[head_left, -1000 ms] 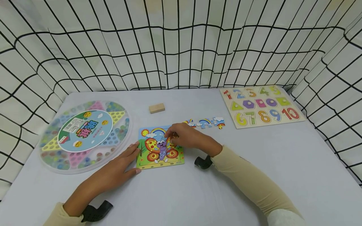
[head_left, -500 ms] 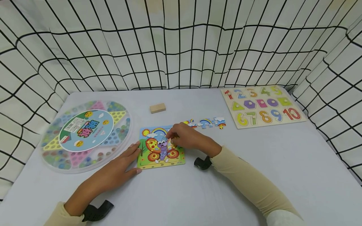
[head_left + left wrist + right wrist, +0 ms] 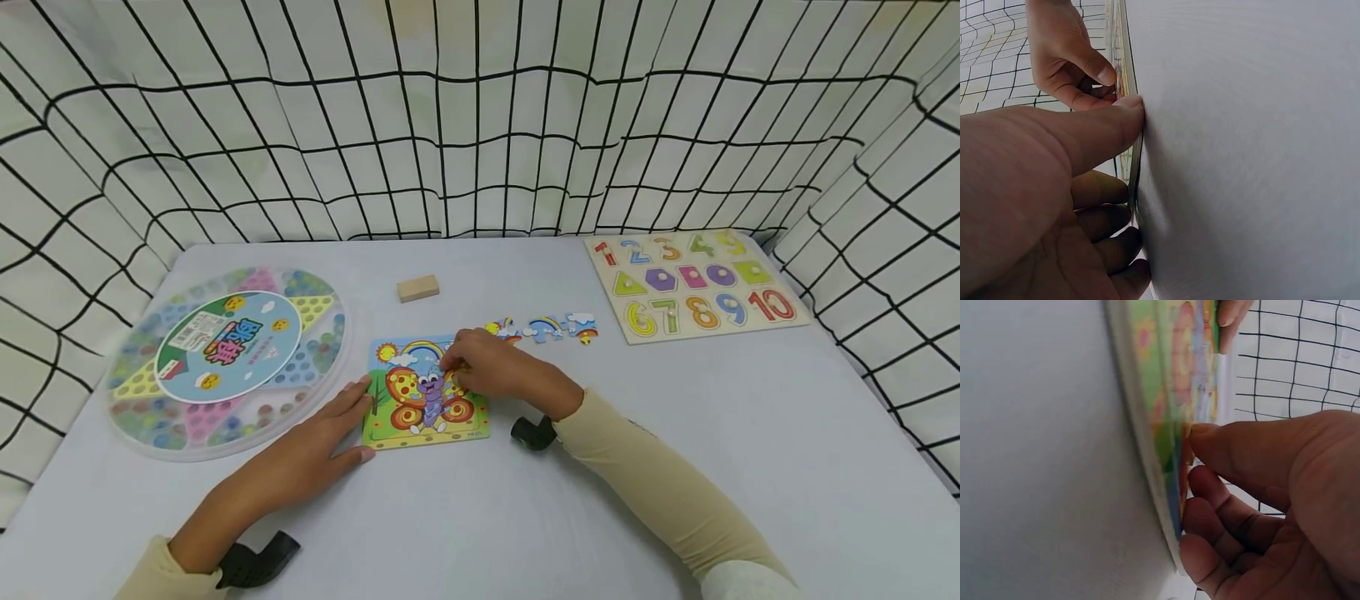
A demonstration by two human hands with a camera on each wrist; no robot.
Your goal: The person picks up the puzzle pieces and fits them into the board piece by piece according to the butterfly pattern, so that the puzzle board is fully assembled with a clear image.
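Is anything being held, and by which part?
The right grip seems to pinch an orange piece; exactly where is hidden. The left grip touches the board at its left edge.

Wht tbl (image 3: pixel 450 517) w/ puzzle (image 3: pixel 420 404), block (image 3: pixel 417 288)

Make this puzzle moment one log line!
left hand: touching butterfly puzzle, left edge | right hand: at its upper right wing | loose jigsaw pieces: beyond right hand

Right grip (image 3: pixel 483 364) blocks the butterfly puzzle's (image 3: pixel 429 402) upper right and hides most of the puzzle piece (image 3: pixel 1185 456) it's pinching. Corner print's too tiny to read, right wrist view's kinda blurry, and the left sleeve (image 3: pixel 171 575) gets chopped off at the bottom.
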